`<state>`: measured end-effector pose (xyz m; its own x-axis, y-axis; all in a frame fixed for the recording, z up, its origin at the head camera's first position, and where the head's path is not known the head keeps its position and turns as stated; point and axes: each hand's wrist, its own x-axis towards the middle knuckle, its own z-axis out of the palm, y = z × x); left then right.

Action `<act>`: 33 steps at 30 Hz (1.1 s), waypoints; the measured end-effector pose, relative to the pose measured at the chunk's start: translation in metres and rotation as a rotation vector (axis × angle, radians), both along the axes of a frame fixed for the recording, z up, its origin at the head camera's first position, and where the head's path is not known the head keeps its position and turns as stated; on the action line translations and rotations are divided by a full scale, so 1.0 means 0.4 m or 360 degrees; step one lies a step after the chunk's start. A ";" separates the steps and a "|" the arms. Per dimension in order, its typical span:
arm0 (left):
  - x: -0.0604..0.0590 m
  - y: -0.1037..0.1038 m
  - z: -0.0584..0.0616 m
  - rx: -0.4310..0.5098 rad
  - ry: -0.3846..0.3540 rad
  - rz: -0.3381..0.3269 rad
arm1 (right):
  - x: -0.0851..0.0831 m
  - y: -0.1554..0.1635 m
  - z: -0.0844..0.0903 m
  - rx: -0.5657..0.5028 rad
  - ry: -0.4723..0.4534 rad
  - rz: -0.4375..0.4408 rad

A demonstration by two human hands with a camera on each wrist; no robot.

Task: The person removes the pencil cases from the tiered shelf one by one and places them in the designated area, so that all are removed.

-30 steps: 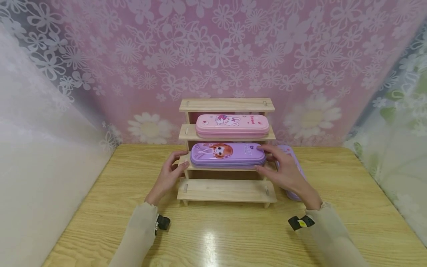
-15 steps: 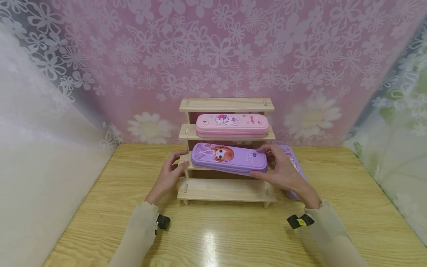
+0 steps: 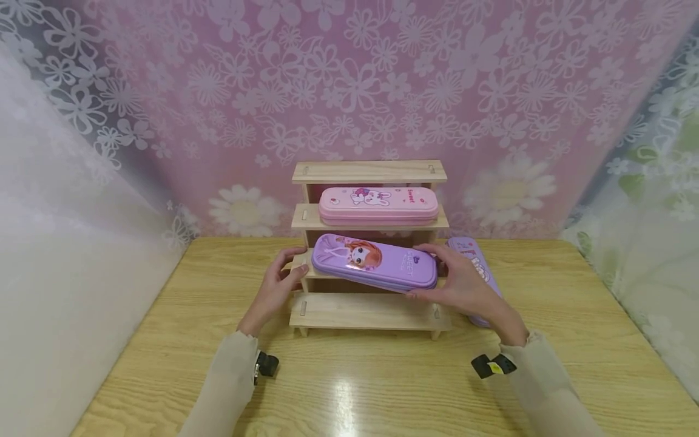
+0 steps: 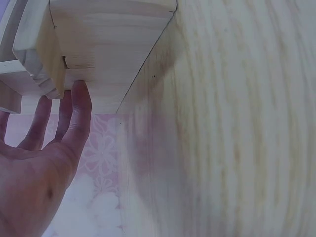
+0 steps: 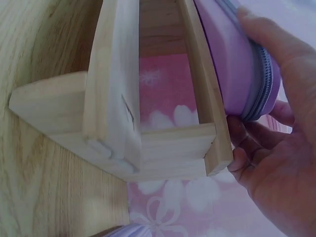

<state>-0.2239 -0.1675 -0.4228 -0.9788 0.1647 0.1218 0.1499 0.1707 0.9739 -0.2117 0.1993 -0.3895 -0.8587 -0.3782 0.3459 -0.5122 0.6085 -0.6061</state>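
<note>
Best slid level: purple case (image 3: 374, 263) gripped by right hand (image 3: 464, 285), rack (image 3: 369, 312) steadied by open left hand (image 3: 275, 289), centre frame.

Rack (image 3: 370, 312) mid-table (image 3: 164, 340); two cases (image 3: 378, 205) on shelves, third (image 3: 475, 267) right.

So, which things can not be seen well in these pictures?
- Third pencil case, head view: the right hand covers much of it; its print is too small to read.
- Purple pencil case, right wrist view: only one end shows; the top edge cuts off the rest.
- Left hand, left wrist view: the frame edge cuts off most fingers.
- Wooden rack, back of the shelves: hidden by the cases.
</note>
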 end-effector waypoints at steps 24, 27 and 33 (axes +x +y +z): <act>-0.001 -0.002 -0.007 0.0010 0.0023 -0.0024 | 0.060 0.100 -0.013 -0.0332 -0.0121 -0.0131; 0.002 -0.003 -0.005 0.0007 0.0019 -0.0029 | 0.067 0.121 -0.016 -0.0357 -0.0120 -0.0142; 0.005 -0.002 -0.002 -0.0001 0.0022 -0.0036 | 0.077 0.165 -0.022 -0.0401 -0.0092 -0.0162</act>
<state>-0.2220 -0.1683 -0.4237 -0.9731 0.1868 0.1351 0.1672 0.1680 0.9715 -0.1808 0.2655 -0.3984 -0.9090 -0.1972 0.3673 -0.4162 0.4813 -0.7714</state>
